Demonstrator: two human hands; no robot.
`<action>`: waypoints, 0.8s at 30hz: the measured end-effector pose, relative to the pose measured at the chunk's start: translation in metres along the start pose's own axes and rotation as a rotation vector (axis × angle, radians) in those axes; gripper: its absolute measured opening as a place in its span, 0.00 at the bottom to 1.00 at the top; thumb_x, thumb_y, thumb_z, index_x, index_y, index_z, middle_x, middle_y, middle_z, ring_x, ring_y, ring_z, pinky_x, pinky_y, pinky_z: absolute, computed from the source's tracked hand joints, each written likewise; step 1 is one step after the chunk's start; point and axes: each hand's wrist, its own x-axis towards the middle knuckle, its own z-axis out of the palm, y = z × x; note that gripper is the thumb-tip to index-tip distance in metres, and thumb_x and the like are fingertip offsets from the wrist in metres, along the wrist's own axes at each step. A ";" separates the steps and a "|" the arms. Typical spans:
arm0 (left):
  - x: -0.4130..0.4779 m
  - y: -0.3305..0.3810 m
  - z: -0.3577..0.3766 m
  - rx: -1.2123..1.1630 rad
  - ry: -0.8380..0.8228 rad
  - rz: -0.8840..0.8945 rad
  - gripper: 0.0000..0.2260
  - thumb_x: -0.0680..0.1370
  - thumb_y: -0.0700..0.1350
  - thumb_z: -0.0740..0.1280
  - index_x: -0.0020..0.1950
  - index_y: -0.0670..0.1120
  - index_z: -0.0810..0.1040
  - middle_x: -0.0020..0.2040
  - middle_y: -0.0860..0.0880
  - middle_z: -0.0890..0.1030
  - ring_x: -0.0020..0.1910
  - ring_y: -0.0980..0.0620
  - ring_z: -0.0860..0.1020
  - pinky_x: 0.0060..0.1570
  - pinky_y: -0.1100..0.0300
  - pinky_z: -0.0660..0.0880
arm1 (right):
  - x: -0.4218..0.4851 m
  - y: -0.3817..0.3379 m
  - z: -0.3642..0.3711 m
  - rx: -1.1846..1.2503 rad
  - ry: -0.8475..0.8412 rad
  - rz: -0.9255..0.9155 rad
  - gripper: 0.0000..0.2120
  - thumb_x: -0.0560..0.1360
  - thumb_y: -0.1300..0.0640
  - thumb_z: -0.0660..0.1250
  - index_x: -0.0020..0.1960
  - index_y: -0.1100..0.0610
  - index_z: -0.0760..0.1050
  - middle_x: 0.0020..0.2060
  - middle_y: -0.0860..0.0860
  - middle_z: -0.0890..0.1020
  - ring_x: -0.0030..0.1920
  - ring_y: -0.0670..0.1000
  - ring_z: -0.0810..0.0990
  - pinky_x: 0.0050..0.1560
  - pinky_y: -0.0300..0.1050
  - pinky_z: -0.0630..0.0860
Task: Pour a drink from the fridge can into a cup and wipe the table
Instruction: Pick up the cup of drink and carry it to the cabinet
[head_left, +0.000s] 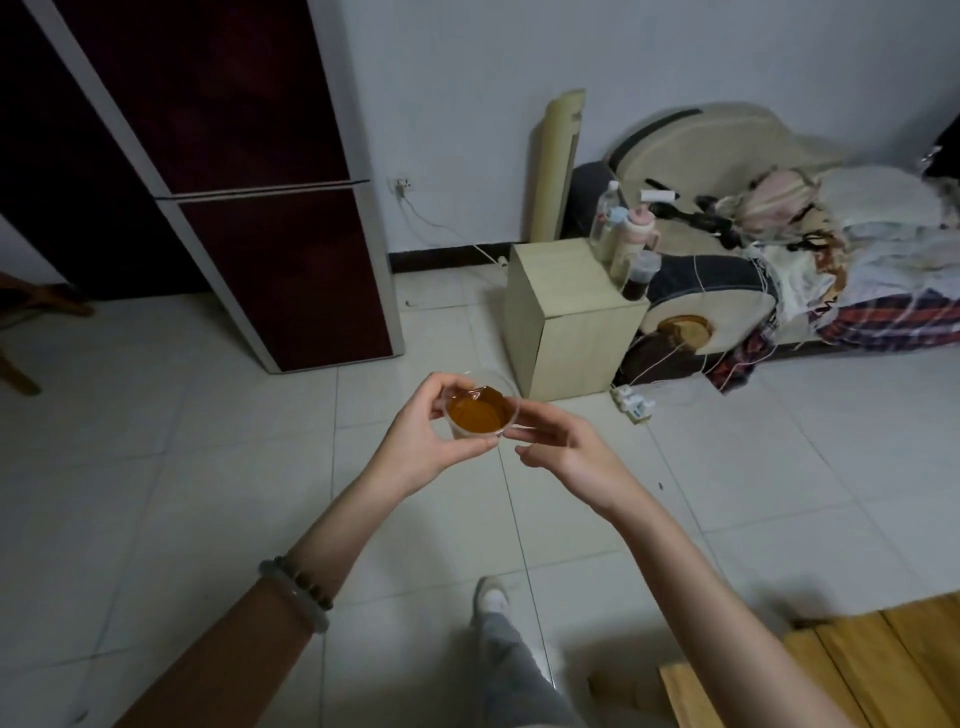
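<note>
A clear plastic cup filled with amber drink is held in mid-air over the tiled floor. My left hand wraps around its left side, thumb and fingers on the rim and wall. My right hand sits just to the cup's right, its fingertips touching the rim, the other fingers loosely apart. The dark red fridge stands closed at the back left. No can is in view. A corner of the wooden table shows at the bottom right.
A pale wooden box with several bottles on it stands beyond the cup. A cluttered sofa lies at the right. A power strip and cords are on the floor. My foot is below.
</note>
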 end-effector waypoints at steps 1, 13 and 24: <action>0.014 -0.005 -0.006 0.002 0.007 -0.006 0.25 0.64 0.44 0.79 0.56 0.52 0.73 0.55 0.58 0.78 0.57 0.62 0.75 0.56 0.73 0.66 | 0.017 -0.002 -0.001 -0.001 -0.013 -0.001 0.29 0.70 0.78 0.56 0.57 0.47 0.73 0.55 0.48 0.79 0.57 0.45 0.78 0.48 0.33 0.75; 0.195 -0.034 -0.062 -0.009 0.118 -0.024 0.25 0.64 0.41 0.79 0.56 0.53 0.72 0.54 0.55 0.78 0.55 0.57 0.76 0.53 0.65 0.73 | 0.225 -0.039 -0.037 0.007 -0.122 -0.009 0.27 0.71 0.75 0.57 0.59 0.48 0.73 0.58 0.50 0.79 0.57 0.45 0.78 0.48 0.33 0.73; 0.347 -0.068 -0.121 0.030 0.087 0.026 0.25 0.64 0.42 0.79 0.56 0.53 0.72 0.51 0.56 0.78 0.51 0.60 0.77 0.48 0.69 0.74 | 0.386 -0.065 -0.048 -0.001 -0.086 0.020 0.27 0.71 0.78 0.55 0.63 0.55 0.72 0.58 0.53 0.78 0.56 0.44 0.78 0.49 0.33 0.75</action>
